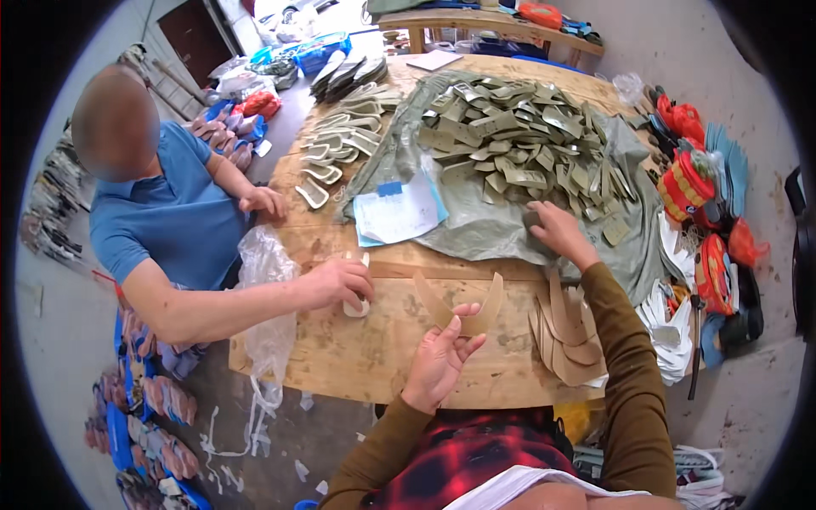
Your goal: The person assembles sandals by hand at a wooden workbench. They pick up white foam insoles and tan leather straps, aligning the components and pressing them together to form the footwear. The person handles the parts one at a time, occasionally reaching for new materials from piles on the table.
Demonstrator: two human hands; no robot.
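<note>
Where the wooden counter [331, 378] spreads across the middle of the view, a co-worker [170, 221] in a blue shirt is at its left, and a grey-green sheet [476, 242] covers much of its far right part, bearing a broad heap of olive pieces [518, 140]. Nearer the person, on the right, lies a smaller stack of tan curved pieces [568, 357]. The right grip [559, 234] is at the heap's near edge; whether it has closed on anything I cannot tell. The left grip [440, 361] pinches a tan U-shaped piece [487, 314] at its bend, above the counter's near part, both prongs pointing away from the person. That piece looks thin and light, probably stiff yet springy, unlikely to break, and its smooth face may slide a little. The bend seems the best hold, leaving both prongs free. Single olive pieces, likely light too, should suit an edge pinch, though overlapping neighbours could drag along.
</note>
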